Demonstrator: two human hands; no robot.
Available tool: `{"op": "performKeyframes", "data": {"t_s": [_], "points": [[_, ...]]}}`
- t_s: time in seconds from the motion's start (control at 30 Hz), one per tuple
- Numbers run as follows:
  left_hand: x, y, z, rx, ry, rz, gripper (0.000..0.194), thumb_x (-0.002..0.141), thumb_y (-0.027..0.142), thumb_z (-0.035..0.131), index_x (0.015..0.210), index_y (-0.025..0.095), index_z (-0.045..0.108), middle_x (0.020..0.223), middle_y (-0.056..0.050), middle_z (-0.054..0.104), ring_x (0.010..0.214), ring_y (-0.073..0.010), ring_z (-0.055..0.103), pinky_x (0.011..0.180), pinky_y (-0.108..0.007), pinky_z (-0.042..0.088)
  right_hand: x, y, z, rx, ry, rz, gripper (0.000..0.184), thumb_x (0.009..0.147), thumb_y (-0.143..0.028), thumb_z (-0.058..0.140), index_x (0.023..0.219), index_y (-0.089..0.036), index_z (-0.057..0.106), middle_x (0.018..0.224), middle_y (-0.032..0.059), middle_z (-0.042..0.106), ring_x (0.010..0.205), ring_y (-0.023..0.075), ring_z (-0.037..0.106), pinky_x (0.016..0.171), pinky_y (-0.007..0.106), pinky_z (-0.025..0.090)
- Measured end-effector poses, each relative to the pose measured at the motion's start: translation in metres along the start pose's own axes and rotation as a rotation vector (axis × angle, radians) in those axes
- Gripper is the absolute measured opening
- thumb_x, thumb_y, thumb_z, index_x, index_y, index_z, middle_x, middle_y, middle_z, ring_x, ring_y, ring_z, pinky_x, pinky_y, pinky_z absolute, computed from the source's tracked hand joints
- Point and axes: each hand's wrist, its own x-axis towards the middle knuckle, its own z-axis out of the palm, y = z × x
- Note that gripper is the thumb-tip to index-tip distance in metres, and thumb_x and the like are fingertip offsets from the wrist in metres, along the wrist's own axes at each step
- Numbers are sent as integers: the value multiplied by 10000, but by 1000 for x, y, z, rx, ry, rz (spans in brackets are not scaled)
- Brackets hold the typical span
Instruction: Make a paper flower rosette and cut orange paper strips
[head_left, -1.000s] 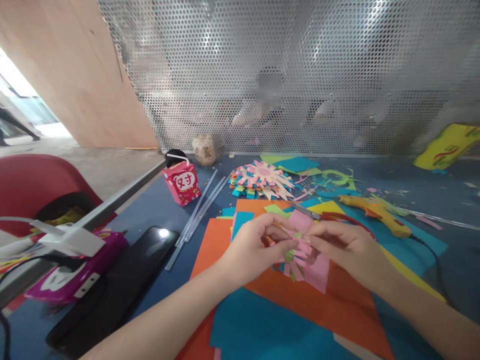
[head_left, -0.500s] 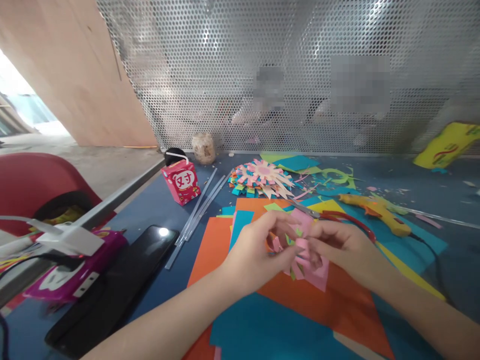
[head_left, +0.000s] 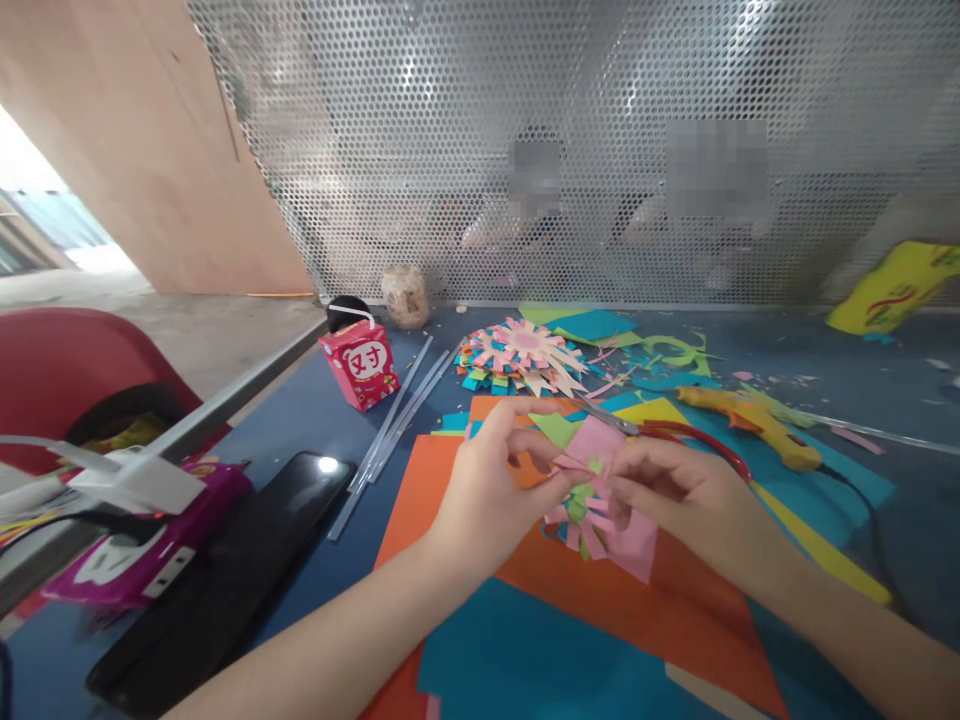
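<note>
My left hand (head_left: 487, 485) is closed, thumb and forefinger pinching a pink petal strip of a small paper flower (head_left: 577, 507). Pink, green and blue fringed strips make up the flower. On its right side, the fingers of my right hand (head_left: 679, 490) are closed on its edge; part of the flower is hidden behind them. Beneath the hands lie a pink paper square (head_left: 636, 545) and orange paper (head_left: 675, 620). Red-handled scissors (head_left: 622, 420) rest just beyond my right hand.
A larger layered paper flower (head_left: 525, 345) lies farther back. To the right is a yellow glue gun (head_left: 750, 420) with a cord. Clear glue sticks (head_left: 405, 415), a pink drink carton (head_left: 361, 365) and a black phone (head_left: 225, 570) are on the left. Perforated metal (head_left: 450, 130) borders the table's back.
My left hand has shifted slightly left and pulled back from the flower's middle, with a pink strip between its fingertips. More of the flower shows. My right hand has stayed nearly in place.
</note>
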Motion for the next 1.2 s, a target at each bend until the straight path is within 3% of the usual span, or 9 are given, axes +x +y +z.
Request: {"op": "performKeyframes", "data": {"t_s": [0.1,0.2,0.37,0.5,0.7,0.87,1.0,1.1,1.2], "points": [[-1,-3,-4,336,103,353,416,731,175,663,1075,258,444,738,49,700,824,-167,646,771,-323,432,-1,2,1,-192,57,-38,174,781,-283,539,619,-220,558,565,-27,613,527,119,594,521,221,489],[-1,-5,-6,545,152,618,436,745,126,638,1097,229,401,748,48,708,816,-164,645,738,-314,417,-4,3,2,-376,138,-151,164,787,-279,533,652,-234,616,619,-23,663,564,131,615,522,227,489],[-1,-5,-5,562,107,803,292,739,83,626,946,192,452,770,20,712,681,-132,636,688,-304,392,-6,-3,7,-335,88,-208,122,757,-247,565,771,-252,685,770,-14,734,680,153,674,602,230,540],[-4,-2,-4,565,9,733,161,765,117,620,862,183,510,789,14,709,725,-122,640,705,-297,378,-7,-5,7,-282,63,-156,128,768,-272,557,756,-251,683,731,-15,726,686,159,679,592,227,545],[-7,-2,-3,513,-96,604,115,789,176,608,833,206,506,799,12,700,809,-166,639,713,-333,376,-9,-4,5,-224,32,-184,167,771,-269,583,893,-266,696,826,-12,738,737,153,680,627,221,549],[-9,-4,-1,367,-19,431,317,728,150,657,905,244,412,718,34,639,878,-199,613,762,-369,400,-9,-5,6,-160,-8,-120,147,788,-256,556,841,-265,693,741,-17,730,700,145,677,624,215,550],[-9,-5,1,312,69,326,420,670,175,705,937,252,389,815,6,589,806,-186,593,717,-354,430,-8,-7,8,41,-30,-43,129,782,-269,569,819,-246,690,672,-14,703,585,137,655,586,237,558],[-9,-4,2,271,47,279,496,663,192,719,1010,262,371,816,19,574,781,-160,573,694,-318,445,-10,-9,10,129,26,7,106,768,-278,590,782,-237,686,628,-23,671,532,124,630,568,238,553],[-9,-2,3,229,3,237,503,681,186,707,1044,266,368,790,38,577,818,-147,581,713,-290,447,-11,-10,10,128,-6,1,129,781,-241,563,730,-249,682,593,-41,659,524,106,622,561,206,539]]}}
